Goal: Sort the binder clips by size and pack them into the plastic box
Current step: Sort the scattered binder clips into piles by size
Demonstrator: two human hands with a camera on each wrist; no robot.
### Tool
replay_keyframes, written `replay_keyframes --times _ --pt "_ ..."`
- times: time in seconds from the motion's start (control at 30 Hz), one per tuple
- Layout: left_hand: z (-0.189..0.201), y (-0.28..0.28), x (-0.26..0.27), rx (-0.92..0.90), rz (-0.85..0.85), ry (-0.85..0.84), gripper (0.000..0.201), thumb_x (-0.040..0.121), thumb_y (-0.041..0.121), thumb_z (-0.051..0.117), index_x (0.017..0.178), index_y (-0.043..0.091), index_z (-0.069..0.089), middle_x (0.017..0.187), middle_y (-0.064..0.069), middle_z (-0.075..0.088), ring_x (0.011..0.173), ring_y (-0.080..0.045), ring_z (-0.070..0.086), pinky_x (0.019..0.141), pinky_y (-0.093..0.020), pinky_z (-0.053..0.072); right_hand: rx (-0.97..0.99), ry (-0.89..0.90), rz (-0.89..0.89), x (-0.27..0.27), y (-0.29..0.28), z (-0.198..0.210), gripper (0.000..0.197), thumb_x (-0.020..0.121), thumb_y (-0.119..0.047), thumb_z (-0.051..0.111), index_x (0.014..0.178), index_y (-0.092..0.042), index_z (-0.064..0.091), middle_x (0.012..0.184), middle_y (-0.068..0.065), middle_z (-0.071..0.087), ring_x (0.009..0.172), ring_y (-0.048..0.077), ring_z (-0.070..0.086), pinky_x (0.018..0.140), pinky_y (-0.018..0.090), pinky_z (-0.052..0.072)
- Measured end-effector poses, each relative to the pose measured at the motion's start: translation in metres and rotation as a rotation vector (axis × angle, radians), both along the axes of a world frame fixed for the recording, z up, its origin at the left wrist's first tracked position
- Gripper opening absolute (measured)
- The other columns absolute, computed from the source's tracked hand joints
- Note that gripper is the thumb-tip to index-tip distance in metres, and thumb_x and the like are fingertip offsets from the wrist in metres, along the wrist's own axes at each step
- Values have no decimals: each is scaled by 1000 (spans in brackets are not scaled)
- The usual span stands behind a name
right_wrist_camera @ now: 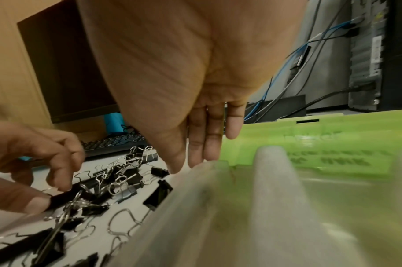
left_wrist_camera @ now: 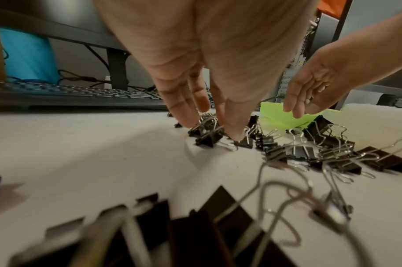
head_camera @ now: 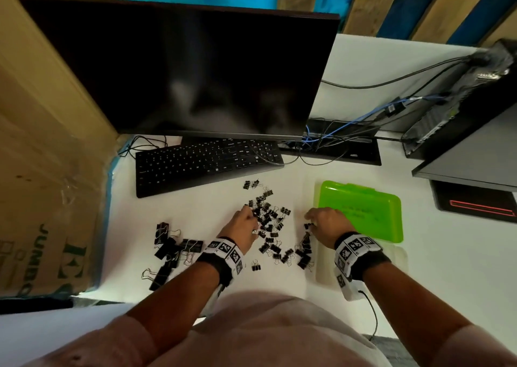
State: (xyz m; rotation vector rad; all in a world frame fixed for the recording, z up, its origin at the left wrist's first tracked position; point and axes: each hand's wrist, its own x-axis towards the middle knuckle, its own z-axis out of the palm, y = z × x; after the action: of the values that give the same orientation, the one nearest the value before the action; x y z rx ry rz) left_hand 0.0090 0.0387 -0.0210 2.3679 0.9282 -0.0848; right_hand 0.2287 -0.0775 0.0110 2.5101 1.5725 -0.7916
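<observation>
- 2 bare hands work over a white desk (head_camera: 419, 282), each wrist wearing 1 band of black-and-white square markers.
- The binder clips (head_camera: 270, 221) are too many and too tangled to count; they lie in 3 loose groups: a central scatter of small ones, a cluster of large clips (head_camera: 170, 248) to the left, and a few just beside the box.
- 1 plastic box (head_camera: 363, 207) sits right of the scatter, its green lid carrying dark lettering too blurred to read; its clear half (right_wrist_camera: 229, 207) lies nearer the person.
- 1 cardboard carton (head_camera: 42, 227) at the left edge reads "JUMBO".
- 1 dark monitor (head_camera: 181, 67) and 1 black keyboard (head_camera: 207, 162) stand behind.
- The left hand (head_camera: 243, 228) reaches down with fingers nearly straight and close together, tips touching small clips; whether it grips any I cannot tell.
- The right hand (head_camera: 326, 224) has fingers extended downward, loosely parted, tips at the clips beside the box; no grip shows.
</observation>
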Motion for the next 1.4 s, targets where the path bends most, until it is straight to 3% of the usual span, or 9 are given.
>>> replay_keyframes --times 0.13,0.23,0.43,0.57,0.8,1.03,1.27,1.33,1.4 --pt "0 6 1 -26 -47 -19 14 88 19 62 98 10 60 130 2 38 100 -17 52 84 -18 39 -108 13 119 -8 7 1 42 82 -39 61 121 -28 53 108 -3 69 105 24 58 91 34 44" --pt "1 9 0 -45 -74 -19 16 87 19 63 98 7 60 124 -2 45 90 -20 56 84 -23 44 -166 108 142 -13 11 2 47 77 -29 71 121 -25 55 107 0 68 101 23 61 85 31 48" --pt "2 13 -12 -137 57 8 33 84 18 64 106 19 40 110 0 51 90 -20 56 83 -32 49 26 228 124 -19 18 5 29 79 -5 57 103 -15 70 108 4 69 97 19 63 81 24 48" --pt "4 16 -20 -199 187 -18 40 81 13 63 109 20 35 104 0 55 78 -16 52 78 -31 50 202 347 -22 -22 22 5 25 82 -4 57 100 -16 69 107 4 66 87 16 60 83 28 50" --pt "6 25 -31 -261 326 -100 31 82 8 61 100 22 40 88 1 60 69 -9 53 70 -20 46 355 556 -152 -34 32 10 20 95 -11 48 105 -16 65 89 -8 67 71 2 59 67 12 45" --pt "36 11 -60 -187 356 -259 24 81 11 67 91 23 49 87 5 64 77 -8 61 66 -14 47 173 629 134 -80 27 17 23 86 -6 59 106 -15 67 104 -1 68 84 8 62 77 12 45" --pt "48 -43 -116 -361 201 -224 26 79 10 67 88 26 49 84 9 62 75 -2 58 69 -23 54 2 667 359 -117 19 -4 32 76 -2 67 106 -12 61 85 -9 59 75 12 60 66 5 44" --pt "42 -54 -125 -386 145 -166 25 79 11 65 92 25 49 86 7 63 76 -6 58 68 -20 51 -51 630 388 -121 19 -7 36 76 -3 67 110 -11 56 86 -7 56 74 11 56 66 10 44" --pt "35 -62 -130 -387 123 -116 24 80 11 64 97 22 50 88 7 61 77 -9 58 70 -20 49 -81 593 403 -125 18 -10 37 77 -7 67 109 -13 52 88 -4 57 80 16 60 73 27 50"
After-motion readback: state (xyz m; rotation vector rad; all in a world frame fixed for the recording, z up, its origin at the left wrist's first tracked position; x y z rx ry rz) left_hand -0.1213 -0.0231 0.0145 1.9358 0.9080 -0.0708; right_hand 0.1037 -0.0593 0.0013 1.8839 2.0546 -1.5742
